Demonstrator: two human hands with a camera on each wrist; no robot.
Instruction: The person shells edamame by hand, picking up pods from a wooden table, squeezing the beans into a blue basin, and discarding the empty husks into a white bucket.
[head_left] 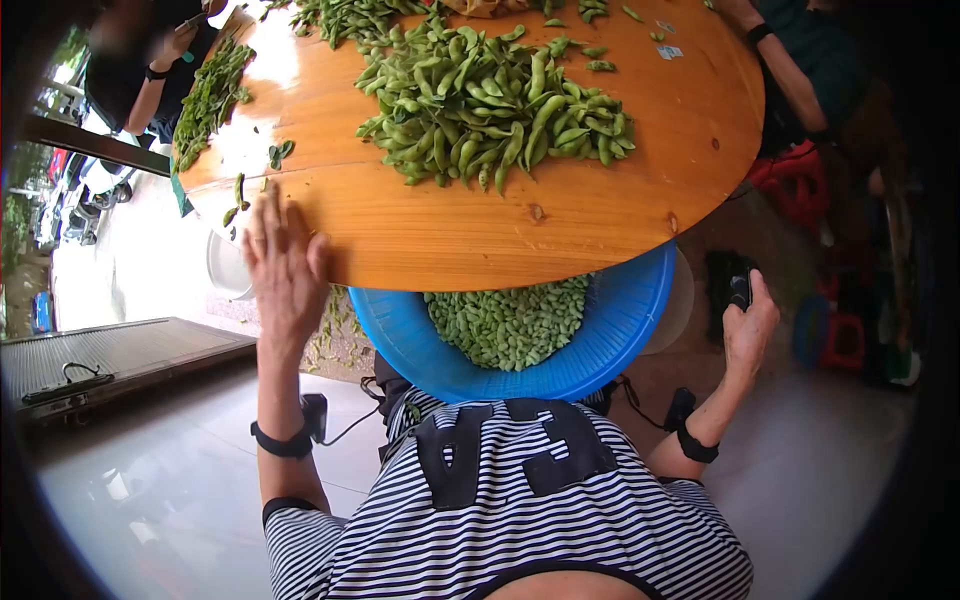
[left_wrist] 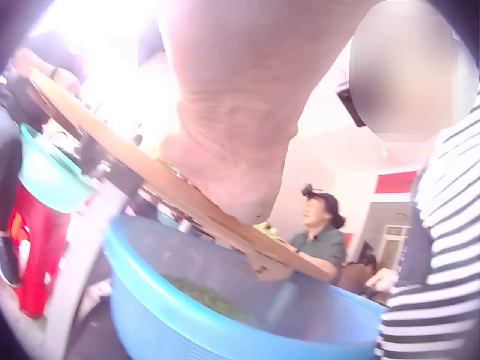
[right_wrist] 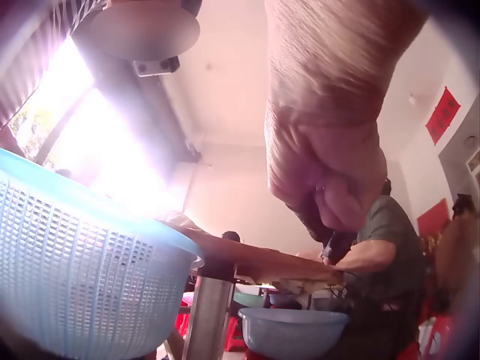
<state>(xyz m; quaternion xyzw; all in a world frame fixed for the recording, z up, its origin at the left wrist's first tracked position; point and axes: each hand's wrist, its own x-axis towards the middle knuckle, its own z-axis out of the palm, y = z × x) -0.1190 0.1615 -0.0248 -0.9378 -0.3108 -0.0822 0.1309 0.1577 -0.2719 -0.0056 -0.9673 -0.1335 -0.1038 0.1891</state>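
My left hand (head_left: 283,265) lies over the left front edge of the wooden table (head_left: 450,235), fingers extended and palm down. Just past its fingertips are a few loose pods (head_left: 238,198). Out to the right of the table, my right hand (head_left: 750,325) grips a small black handheld object (head_left: 741,288); its kind cannot be made out. A large heap of green soybean pods (head_left: 490,105) covers the middle of the table. Below the front edge, a blue plastic basket (head_left: 400,345) sits at my lap with shelled green beans (head_left: 510,325) inside.
More pods (head_left: 215,95) lie along the table's left side, near another person's hand (head_left: 175,45). A second person's arm (head_left: 790,80) reaches onto the far right. In the right wrist view, a pale blue basin (right_wrist: 292,330) stands under the table beside a metal leg (right_wrist: 208,319).
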